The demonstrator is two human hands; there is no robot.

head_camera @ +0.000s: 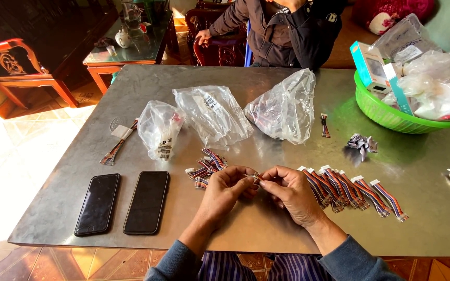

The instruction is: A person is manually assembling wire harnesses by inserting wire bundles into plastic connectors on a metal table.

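Fingertips of the left hand (228,186) and right hand (289,190) meet over the middle of the metal table (266,229), pinched together on a small wire connector (257,177), mostly hidden between them. Just left lies a loose heap of striped cable pieces (205,167); just right, a neat row of finished cables (355,190). Two dark phones (123,203) lie further left, clear plastic bags (214,114) beyond, and a green basket (391,117) at far right.
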